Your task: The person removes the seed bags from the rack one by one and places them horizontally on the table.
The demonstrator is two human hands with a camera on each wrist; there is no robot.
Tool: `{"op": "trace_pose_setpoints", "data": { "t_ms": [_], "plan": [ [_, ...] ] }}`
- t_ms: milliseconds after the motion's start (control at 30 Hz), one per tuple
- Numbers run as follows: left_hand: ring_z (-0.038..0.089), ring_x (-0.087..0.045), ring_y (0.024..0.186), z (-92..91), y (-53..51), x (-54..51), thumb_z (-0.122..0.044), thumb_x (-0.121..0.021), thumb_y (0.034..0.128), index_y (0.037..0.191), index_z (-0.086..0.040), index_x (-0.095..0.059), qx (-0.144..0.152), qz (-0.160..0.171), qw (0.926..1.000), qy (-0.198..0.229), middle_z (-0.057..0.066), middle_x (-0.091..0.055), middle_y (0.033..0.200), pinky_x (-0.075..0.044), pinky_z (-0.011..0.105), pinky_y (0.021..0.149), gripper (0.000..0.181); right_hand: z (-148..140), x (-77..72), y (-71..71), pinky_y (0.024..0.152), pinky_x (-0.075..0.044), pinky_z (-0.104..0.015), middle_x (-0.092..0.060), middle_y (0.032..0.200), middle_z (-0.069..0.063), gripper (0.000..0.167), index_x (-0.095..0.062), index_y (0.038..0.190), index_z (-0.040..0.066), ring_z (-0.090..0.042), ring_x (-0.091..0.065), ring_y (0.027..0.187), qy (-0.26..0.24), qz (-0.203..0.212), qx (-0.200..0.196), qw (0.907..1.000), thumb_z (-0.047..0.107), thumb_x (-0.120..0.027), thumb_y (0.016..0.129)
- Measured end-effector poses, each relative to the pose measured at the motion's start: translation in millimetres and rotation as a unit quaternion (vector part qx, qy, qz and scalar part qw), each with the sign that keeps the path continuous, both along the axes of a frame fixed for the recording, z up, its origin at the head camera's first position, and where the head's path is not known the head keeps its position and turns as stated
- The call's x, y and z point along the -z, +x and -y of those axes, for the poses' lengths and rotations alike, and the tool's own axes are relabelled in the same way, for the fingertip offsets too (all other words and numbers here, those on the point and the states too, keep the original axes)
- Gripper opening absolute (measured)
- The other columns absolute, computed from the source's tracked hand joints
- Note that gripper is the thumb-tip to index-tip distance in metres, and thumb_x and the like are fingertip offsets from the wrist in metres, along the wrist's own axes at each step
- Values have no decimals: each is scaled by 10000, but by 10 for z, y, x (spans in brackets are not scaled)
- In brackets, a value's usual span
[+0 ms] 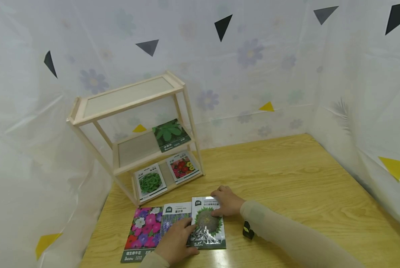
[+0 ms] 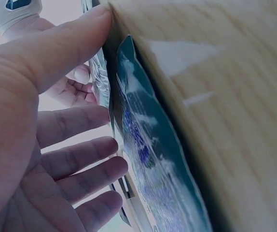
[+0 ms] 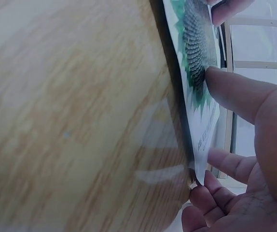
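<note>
Lying on the counter [image 1: 270,163] beside the lavender packet [image 1: 174,220], the sunflower packet [image 1: 205,223] is touched by the right grip [image 1: 228,203] (pinched or not, can't be told); left grip [image 1: 177,241] is spread pretty wide.

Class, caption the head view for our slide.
Right hand holding sunflower packet, left hand at its edge, wooden shelf behind.

the right grip [image 1: 228,203] rests at the far right of a sunflower packet [image 1: 206,223]; whether it pinches is hard to tell. the left grip [image 1: 175,239] touches the near left edge. left of it on the table [image 1: 270,178] lie a lavender packet [image 1: 172,220] and a pink-flower packet [image 1: 144,230]. far left, a wooden rack [image 1: 129,97] holds a dark-leaf packet [image 1: 171,134] above a red-flower packet [image 1: 182,167].
</note>
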State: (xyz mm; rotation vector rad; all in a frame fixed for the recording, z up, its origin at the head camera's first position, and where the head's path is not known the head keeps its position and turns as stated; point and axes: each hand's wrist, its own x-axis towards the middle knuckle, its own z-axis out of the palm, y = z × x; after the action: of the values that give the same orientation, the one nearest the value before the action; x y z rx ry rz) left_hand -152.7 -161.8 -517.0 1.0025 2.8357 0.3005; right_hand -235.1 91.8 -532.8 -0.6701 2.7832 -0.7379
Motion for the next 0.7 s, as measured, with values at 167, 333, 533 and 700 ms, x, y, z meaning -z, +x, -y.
{"op": "trace_pose_setpoints", "data": {
  "t_ms": [167, 333, 533, 700],
  "plan": [
    [303, -511, 1207, 18, 0, 16, -546, -775, 729, 1268, -71, -624, -2, 36, 10000, 1, 134, -525, 1340, -453, 455, 976, 734, 7, 22, -14, 827, -458, -384, -466, 1128, -28, 652, -566, 1294, 128, -213, -419, 1035, 75, -69, -7, 9999, 489, -759, 786],
    [299, -508, 1207, 25, 4, 5, -531, -782, 731, 1262, -60, -627, -5, 85, 10000, 3, 131, -526, 1332, -451, 453, 977, 726, 19, -3, -6, 826, -452, -388, -469, 1110, -29, 643, -576, 1285, 126, -218, -420, 1026, 68, -59, 8, 10000, 474, -770, 781],
    [296, -514, 1201, 24, 10, 3, -538, -779, 731, 1257, -65, -631, 3, 51, 10000, -28, 131, -531, 1329, -455, 450, 974, 722, 22, -15, 8, 828, -458, -391, -475, 1115, -33, 636, -580, 1283, 136, -219, -427, 1031, 63, -59, 16, 10000, 471, -774, 778],
    [301, -513, 1202, 28, 23, 2, -542, -778, 730, 1259, -68, -630, -19, 38, 10000, -28, 133, -529, 1334, -452, 453, 977, 726, 17, -4, 5, 813, -459, -384, -475, 1110, -29, 635, -580, 1283, 139, -215, -427, 1022, 94, -99, -21, 9999, 475, -771, 780]
  ]
}}
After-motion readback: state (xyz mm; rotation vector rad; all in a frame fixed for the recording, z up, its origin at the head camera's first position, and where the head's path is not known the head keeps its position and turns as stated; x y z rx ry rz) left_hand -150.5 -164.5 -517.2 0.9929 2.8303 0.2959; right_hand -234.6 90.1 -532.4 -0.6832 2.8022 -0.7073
